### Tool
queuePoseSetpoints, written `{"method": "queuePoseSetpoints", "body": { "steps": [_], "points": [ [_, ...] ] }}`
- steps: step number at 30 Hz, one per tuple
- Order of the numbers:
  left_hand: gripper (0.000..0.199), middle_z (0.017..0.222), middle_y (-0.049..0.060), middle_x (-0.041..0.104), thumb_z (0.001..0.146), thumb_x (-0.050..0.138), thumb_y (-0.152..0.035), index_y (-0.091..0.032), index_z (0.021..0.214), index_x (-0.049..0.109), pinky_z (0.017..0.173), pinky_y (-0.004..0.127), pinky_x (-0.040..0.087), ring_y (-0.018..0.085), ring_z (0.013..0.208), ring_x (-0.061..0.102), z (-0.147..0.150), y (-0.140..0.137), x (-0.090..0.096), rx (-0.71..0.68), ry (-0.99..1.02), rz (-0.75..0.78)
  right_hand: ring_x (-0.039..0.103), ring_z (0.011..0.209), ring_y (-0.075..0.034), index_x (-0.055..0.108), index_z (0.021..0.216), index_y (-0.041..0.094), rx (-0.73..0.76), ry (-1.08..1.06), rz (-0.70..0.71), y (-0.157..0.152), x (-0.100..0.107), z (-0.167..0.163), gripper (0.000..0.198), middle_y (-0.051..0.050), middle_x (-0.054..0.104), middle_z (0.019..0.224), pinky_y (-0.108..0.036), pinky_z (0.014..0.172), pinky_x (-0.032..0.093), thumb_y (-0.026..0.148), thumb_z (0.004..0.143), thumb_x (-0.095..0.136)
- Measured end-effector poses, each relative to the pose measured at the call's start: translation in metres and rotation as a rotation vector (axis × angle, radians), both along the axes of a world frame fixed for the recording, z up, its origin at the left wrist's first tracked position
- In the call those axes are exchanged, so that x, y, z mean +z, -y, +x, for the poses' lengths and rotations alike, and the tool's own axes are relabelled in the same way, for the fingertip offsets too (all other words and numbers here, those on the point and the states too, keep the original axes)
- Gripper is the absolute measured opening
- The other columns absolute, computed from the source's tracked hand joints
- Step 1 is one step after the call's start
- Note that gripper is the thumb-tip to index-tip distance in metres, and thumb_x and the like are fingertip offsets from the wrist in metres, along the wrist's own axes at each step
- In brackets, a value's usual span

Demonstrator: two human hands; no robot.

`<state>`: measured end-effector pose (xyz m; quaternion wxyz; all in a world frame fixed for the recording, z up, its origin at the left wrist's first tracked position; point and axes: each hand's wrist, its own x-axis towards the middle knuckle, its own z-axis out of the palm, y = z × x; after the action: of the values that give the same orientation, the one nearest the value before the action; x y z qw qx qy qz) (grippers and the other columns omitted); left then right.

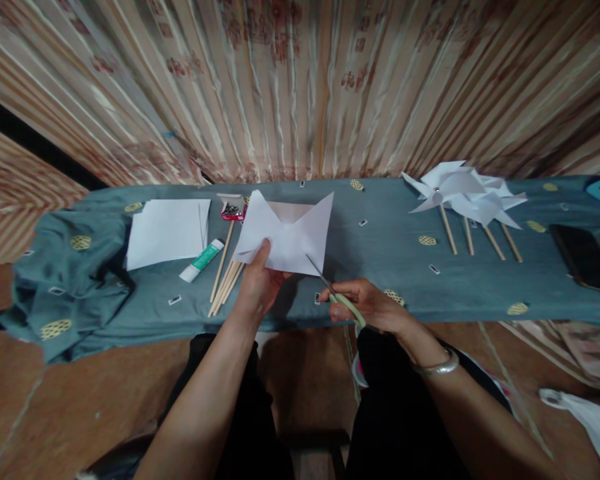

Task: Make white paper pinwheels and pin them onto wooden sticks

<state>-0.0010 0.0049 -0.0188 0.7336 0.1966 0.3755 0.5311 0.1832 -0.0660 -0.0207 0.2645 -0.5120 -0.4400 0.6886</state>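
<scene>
My left hand (261,280) pinches a white sheet of paper (293,240) by its lower left part, thumb on top and fingers beneath. Slits run inward from the sheet's corners, and its upper flaps stand apart. In my right hand (363,303) are scissors (347,305) with light green handles. Their blades lie over the sheet's lower right part, around its edge. Just left of my left hand, several wooden sticks (225,287) lie on the cloth.
On the cloth-covered bench (390,267) are a paper stack (167,230), a glue tube (201,260) and an open red box (233,208) of small metal pieces at left. Paper pinwheels (467,190) on sticks and a dark phone (585,257) lie at right. A curtain (300,100) hangs behind.
</scene>
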Motion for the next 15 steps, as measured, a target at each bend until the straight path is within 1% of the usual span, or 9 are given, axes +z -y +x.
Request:
{"method": "queuePoseSetpoints", "body": {
  "steps": [3, 8, 12, 15],
  "points": [
    [0.025, 0.086, 0.003, 0.073, 0.092, 0.055, -0.027, -0.015, 0.113, 0.061, 0.051, 0.02, 0.048, 0.012, 0.062, 0.065, 0.0013, 0.0, 0.0022, 0.005, -0.007, -0.016, 0.049, 0.056, -0.007, 0.065, 0.081, 0.014, -0.012, 0.005, -0.006, -0.0002, -0.0018, 0.0001, 0.053, 0.006, 0.055, 0.06, -0.021, 0.053, 0.04, 0.052, 0.05, 0.087],
    [0.025, 0.088, 0.003, 0.074, 0.096, 0.046, -0.022, -0.015, 0.115, 0.061, 0.065, 0.023, 0.056, 0.012, 0.069, 0.068, 0.0023, 0.0008, 0.0047, 0.046, -0.008, -0.044, 0.051, 0.056, -0.007, 0.067, 0.083, 0.014, -0.018, -0.004, -0.025, -0.0002, -0.0051, 0.0009, 0.05, 0.005, 0.057, 0.061, -0.021, 0.053, 0.042, 0.048, 0.052, 0.087],
    [0.028, 0.095, 0.004, 0.074, 0.095, 0.05, -0.025, -0.017, 0.12, 0.06, 0.074, 0.029, 0.058, 0.014, 0.072, 0.069, 0.0005, 0.0007, 0.0027, 0.032, -0.04, -0.028, 0.053, 0.056, -0.007, 0.068, 0.082, 0.015, -0.033, 0.008, -0.027, -0.0002, -0.0061, 0.0006, 0.049, 0.005, 0.059, 0.061, -0.02, 0.053, 0.043, 0.047, 0.051, 0.088],
    [0.027, 0.095, 0.005, 0.074, 0.095, 0.048, -0.025, -0.017, 0.118, 0.06, 0.075, 0.03, 0.058, 0.016, 0.074, 0.07, -0.0009, -0.0004, 0.0018, 0.03, -0.049, -0.04, 0.053, 0.055, -0.007, 0.068, 0.08, 0.015, -0.044, -0.002, -0.025, 0.0002, -0.0067, 0.0004, 0.049, 0.005, 0.059, 0.06, -0.02, 0.051, 0.043, 0.049, 0.051, 0.088]
  ]
}}
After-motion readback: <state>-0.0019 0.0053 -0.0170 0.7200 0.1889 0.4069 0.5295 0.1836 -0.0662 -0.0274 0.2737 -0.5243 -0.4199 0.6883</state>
